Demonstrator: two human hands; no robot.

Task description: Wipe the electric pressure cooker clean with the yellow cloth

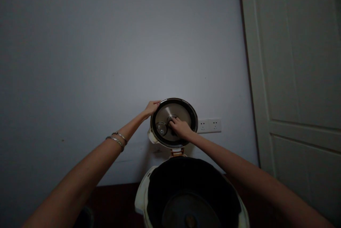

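The round lid (186, 112) of an electric pressure cooker stands raised on its hinge (177, 152), with its metal inner plate facing me. My left hand (152, 108) grips the lid's upper left rim, the fingers partly hidden behind it. At the middle of the plate, the curled fingers of my right hand (180, 127) close on a small centre knob (172, 117), which they mostly cover. A round valve part (161, 129) shows at the plate's lower left. Below, the cooker body (144, 192) has a dark, deep inside with a small brownish spot at its bottom centre.
A pale wall (106, 61) rises behind the cooker, with a double power socket (209, 125) just right of the lid. A white panelled door (298, 79) is on the right. The cooker stands on a dark red surface (114, 199). A dark round object (85, 217) is at lower left.
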